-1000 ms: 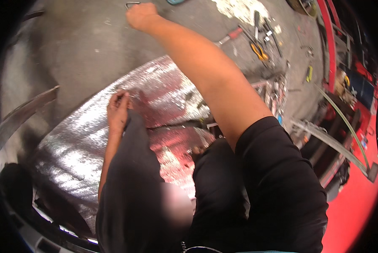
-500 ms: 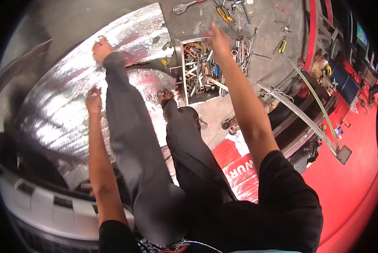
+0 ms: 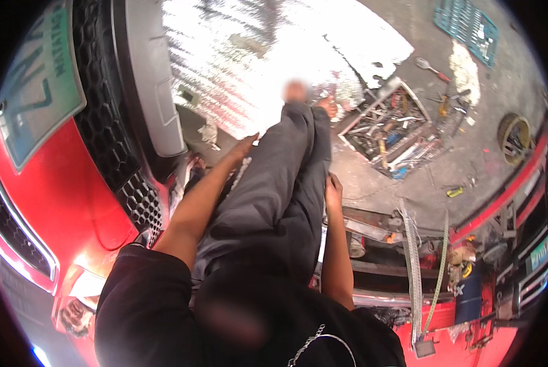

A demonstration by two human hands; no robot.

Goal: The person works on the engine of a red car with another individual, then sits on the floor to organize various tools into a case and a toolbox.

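Note:
My left hand [image 3: 244, 148] hangs beside my left lower leg, fingers stretched out, near the edge of a shiny silver foil sheet [image 3: 225, 79]. I see nothing held in it. Against the outer side of my right leg rests my right hand [image 3: 333, 191], its fingers loosely extended and partly hidden by the trouser leg [image 3: 304, 177]. My feet are on the foil sheet. Right of them on the floor lies a metal tray [image 3: 415, 98] filled with wrenches and other hand tools.
A red car's front with a black grille [image 3: 99, 79] stands close on the left. Beyond the tray lie a ratchet [image 3: 431, 67], a teal socket case [image 3: 463, 33] and a round basket [image 3: 514, 137]. Yellow-green pliers [image 3: 455, 192] and long perforated strips [image 3: 412, 263] are on the right.
My view has turned, so the car front now fills the left. My right hand has come down from above the tool tray to my leg. My left hand has left the foil beside my leg.

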